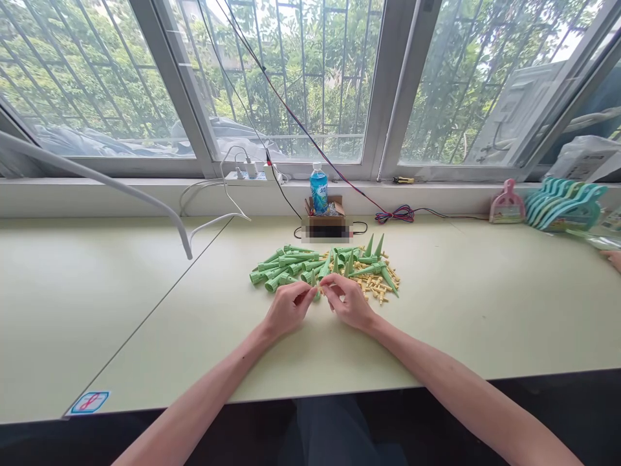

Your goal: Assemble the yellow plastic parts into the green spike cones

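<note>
My left hand (290, 307) and my right hand (350, 301) meet at the near edge of a pile, fingertips almost touching. The left one is closed in a pinch at a green plastic spike (313, 278), largely hidden by the fingers. My right thumb and fingers pinch what looks like a small yellow plastic piece (320, 288) beside it. Just beyond lie several green hollow spikes (286, 268) with ribbed collars, mostly on their sides to the left. A few green cones (369, 246) point upward at the right, among many small yellow plastic fittings (376, 283).
Behind the pile, a small cardboard box (324, 221) holds a blue bottle (319, 189). Coiled cable (395, 214) and a pink dustpan (508, 204) are by the window. Turquoise dustpans (565, 202) stand far right, near another person's hand (615, 259). A white tube (145, 188) arches over the table's left.
</note>
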A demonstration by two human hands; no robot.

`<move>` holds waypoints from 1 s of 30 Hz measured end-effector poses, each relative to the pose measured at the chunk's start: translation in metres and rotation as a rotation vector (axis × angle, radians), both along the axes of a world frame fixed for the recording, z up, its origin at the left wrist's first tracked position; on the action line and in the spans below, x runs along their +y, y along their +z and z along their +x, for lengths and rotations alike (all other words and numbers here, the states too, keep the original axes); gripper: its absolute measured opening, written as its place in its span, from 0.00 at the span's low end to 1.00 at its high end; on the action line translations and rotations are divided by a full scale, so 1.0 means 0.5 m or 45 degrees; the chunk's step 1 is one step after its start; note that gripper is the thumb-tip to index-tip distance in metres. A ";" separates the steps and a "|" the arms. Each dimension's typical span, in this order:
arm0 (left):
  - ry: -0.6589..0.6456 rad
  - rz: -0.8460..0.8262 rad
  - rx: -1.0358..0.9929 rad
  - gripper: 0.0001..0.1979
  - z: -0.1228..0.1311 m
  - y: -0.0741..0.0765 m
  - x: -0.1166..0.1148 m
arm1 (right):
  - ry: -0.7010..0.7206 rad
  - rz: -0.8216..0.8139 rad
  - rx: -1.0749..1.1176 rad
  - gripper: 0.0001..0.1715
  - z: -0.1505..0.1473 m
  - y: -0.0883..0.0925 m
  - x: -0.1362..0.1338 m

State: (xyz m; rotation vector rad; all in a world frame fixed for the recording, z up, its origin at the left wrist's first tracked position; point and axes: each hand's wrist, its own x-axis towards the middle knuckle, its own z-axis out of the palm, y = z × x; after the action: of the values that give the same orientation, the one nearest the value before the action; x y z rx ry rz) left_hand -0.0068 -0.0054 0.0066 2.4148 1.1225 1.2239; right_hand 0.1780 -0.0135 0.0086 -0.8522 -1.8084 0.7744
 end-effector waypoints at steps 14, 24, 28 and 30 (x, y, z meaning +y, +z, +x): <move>0.163 -0.026 -0.158 0.13 0.001 0.000 -0.004 | -0.071 -0.038 0.004 0.12 0.000 -0.009 0.008; 0.111 -0.156 -0.081 0.09 0.006 -0.003 0.007 | -0.200 0.010 0.035 0.12 0.000 -0.007 0.012; 0.081 -0.143 -0.049 0.06 0.005 -0.007 0.009 | -0.193 0.016 0.022 0.12 -0.001 -0.008 0.013; 0.079 -0.134 -0.060 0.06 0.005 -0.006 0.008 | -0.195 0.017 0.011 0.12 -0.001 -0.010 0.013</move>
State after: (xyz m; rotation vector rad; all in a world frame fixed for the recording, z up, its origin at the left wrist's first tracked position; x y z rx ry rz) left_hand -0.0045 -0.0012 0.0033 2.2784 1.2251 1.2016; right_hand 0.1774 -0.0068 0.0037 -0.9647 -1.7161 0.6658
